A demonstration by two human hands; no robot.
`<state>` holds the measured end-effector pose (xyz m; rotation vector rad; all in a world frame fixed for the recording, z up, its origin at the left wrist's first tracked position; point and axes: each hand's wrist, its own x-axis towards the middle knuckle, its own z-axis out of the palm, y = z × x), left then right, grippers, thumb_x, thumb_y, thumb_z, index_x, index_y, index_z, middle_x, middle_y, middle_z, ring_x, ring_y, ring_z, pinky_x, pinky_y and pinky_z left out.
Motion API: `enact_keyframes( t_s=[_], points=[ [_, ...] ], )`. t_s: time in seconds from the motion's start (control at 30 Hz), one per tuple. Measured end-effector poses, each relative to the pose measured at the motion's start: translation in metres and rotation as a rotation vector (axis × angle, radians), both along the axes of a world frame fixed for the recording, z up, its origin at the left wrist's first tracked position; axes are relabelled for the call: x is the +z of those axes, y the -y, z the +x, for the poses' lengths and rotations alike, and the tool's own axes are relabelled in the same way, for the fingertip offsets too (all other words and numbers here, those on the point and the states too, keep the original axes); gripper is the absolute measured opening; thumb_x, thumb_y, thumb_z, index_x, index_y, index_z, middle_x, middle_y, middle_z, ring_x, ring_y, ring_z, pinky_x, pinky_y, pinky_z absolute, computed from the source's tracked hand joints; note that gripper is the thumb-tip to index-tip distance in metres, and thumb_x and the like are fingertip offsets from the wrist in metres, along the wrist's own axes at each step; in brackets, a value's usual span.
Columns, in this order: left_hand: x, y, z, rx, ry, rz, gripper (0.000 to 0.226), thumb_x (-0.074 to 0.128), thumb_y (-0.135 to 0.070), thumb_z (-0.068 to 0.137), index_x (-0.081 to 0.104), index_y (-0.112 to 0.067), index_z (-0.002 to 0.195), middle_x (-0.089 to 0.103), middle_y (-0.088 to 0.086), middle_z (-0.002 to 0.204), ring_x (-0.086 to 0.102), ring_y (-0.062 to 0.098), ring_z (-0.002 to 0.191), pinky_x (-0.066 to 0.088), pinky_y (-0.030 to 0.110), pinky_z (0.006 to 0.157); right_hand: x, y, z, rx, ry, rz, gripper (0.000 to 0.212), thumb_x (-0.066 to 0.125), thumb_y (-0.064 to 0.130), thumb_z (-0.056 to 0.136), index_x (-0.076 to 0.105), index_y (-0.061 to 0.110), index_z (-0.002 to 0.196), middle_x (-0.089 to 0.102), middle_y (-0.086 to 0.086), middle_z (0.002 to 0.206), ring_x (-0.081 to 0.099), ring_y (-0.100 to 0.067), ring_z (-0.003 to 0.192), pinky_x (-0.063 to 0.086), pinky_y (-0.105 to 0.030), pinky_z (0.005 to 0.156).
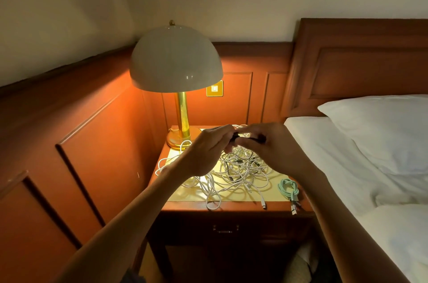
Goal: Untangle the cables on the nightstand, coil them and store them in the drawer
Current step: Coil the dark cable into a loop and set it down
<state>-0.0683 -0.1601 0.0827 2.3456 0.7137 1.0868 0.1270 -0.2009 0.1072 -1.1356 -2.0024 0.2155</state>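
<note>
Both raised over the worktop (183, 206): left hand (203, 150) pinching a black cable (235, 137), white tangle (240, 172) beneath, right hand (274, 150) pinching the same cable. Best eased free loop by loop, never yanked. Mint coil (289, 188) lying near right.

Above the nightstand (185, 207), the dark cable (235, 137) is mostly buried under the left hand (206, 153) and right hand (273, 150), which also cover the back of the cable tangle (240, 171). Right of the nightstand the bed (347, 167) runs off frame, and the drawer (225, 228) front's pretty murky.
</note>
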Motion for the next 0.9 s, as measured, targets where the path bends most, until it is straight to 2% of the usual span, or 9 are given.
enact_keyframes(
  t_s=[0.2, 0.3, 0.43, 0.57, 0.63, 0.7, 0.8, 0.87, 0.9],
  points=[
    [0.009, -0.003, -0.002, -0.051, -0.093, -0.224, 0.031, 0.035, -0.013, 0.109, 0.059, -0.009, 0.09, 0.059, -0.007, 0.076, 0.053, 0.007, 0.07, 0.045, 0.023, 0.069, -0.01, -0.013, 0.001, -0.056, 0.054, 0.058, 0.01, 0.071, 0.028, 0.089, 0.075, 0.019, 0.091, 0.057, 0.013, 0.084, 0.055, 0.004, 0.08, 0.037, -0.006, 0.065],
    [0.014, -0.001, 0.002, -0.027, -0.105, -0.243, 0.029, 0.037, -0.012, 0.108, 0.058, -0.01, 0.088, 0.056, -0.008, 0.075, 0.049, 0.002, 0.067, 0.041, 0.017, 0.067, -0.01, -0.011, 0.0, -0.045, 0.063, 0.08, 0.024, 0.062, 0.037, 0.092, 0.072, 0.014, 0.091, 0.055, 0.026, 0.075, 0.057, 0.009, 0.076, 0.035, -0.006, 0.062],
    [0.011, 0.006, 0.01, 0.08, -0.076, -0.193, 0.032, 0.037, -0.017, 0.108, 0.054, -0.02, 0.082, 0.054, -0.009, 0.071, 0.048, 0.002, 0.063, 0.037, 0.015, 0.063, -0.007, -0.013, 0.006, -0.026, 0.083, 0.093, 0.018, 0.061, 0.029, 0.097, 0.068, 0.013, 0.092, 0.058, 0.037, 0.068, 0.057, 0.004, 0.059, 0.033, -0.01, 0.053],
    [0.009, 0.004, 0.017, 0.221, -0.071, -0.008, 0.03, 0.037, -0.017, 0.108, 0.056, -0.013, 0.084, 0.051, -0.002, 0.079, 0.045, 0.009, 0.068, 0.036, 0.027, 0.063, -0.008, -0.015, 0.007, -0.04, 0.048, 0.102, 0.022, 0.054, 0.042, 0.097, 0.063, 0.023, 0.09, 0.055, 0.027, 0.063, 0.055, -0.001, 0.058, 0.029, -0.019, 0.052],
    [0.008, -0.001, 0.019, 0.26, -0.097, 0.079, 0.029, 0.037, -0.016, 0.108, 0.058, -0.009, 0.09, 0.046, 0.0, 0.089, 0.044, 0.006, 0.074, 0.032, 0.025, 0.065, -0.01, -0.015, 0.006, -0.047, 0.026, 0.103, 0.014, 0.051, 0.049, 0.096, 0.052, 0.043, 0.084, 0.058, 0.028, 0.07, 0.054, -0.005, 0.059, 0.032, -0.025, 0.051],
    [0.006, -0.009, 0.019, 0.232, -0.108, 0.114, 0.029, 0.037, -0.015, 0.108, 0.059, -0.007, 0.091, 0.043, -0.001, 0.088, 0.042, 0.003, 0.075, 0.03, 0.022, 0.066, -0.013, -0.016, 0.004, -0.069, 0.02, 0.11, 0.017, 0.046, 0.059, 0.094, 0.048, 0.048, 0.081, 0.058, 0.029, 0.074, 0.053, -0.009, 0.061, 0.036, -0.03, 0.052],
    [-0.002, -0.013, 0.016, 0.273, -0.069, 0.206, 0.033, 0.034, -0.022, 0.109, 0.055, -0.018, 0.084, 0.045, -0.009, 0.077, 0.041, 0.007, 0.072, 0.038, 0.031, 0.072, -0.017, -0.018, 0.004, -0.05, -0.01, 0.104, 0.019, 0.046, 0.057, 0.097, 0.051, 0.044, 0.085, 0.059, 0.021, 0.07, 0.053, -0.013, 0.059, 0.038, -0.033, 0.052],
    [-0.005, -0.009, 0.017, 0.312, -0.003, 0.237, 0.036, 0.031, -0.027, 0.109, 0.048, -0.025, 0.078, 0.044, -0.015, 0.07, 0.041, 0.009, 0.07, 0.038, 0.04, 0.069, -0.017, -0.017, 0.002, -0.04, -0.027, 0.101, 0.015, 0.051, 0.044, 0.1, 0.056, 0.035, 0.089, 0.06, 0.013, 0.067, 0.052, -0.013, 0.058, 0.04, -0.033, 0.052],
    [-0.006, -0.006, 0.019, 0.302, 0.042, 0.22, 0.037, 0.031, -0.028, 0.109, 0.046, -0.025, 0.076, 0.043, -0.014, 0.069, 0.041, 0.011, 0.069, 0.037, 0.039, 0.066, -0.017, -0.017, 0.001, -0.032, -0.041, 0.089, 0.014, 0.055, 0.035, 0.101, 0.058, 0.028, 0.09, 0.061, 0.015, 0.068, 0.053, -0.011, 0.058, 0.04, -0.025, 0.054]
  ],
)
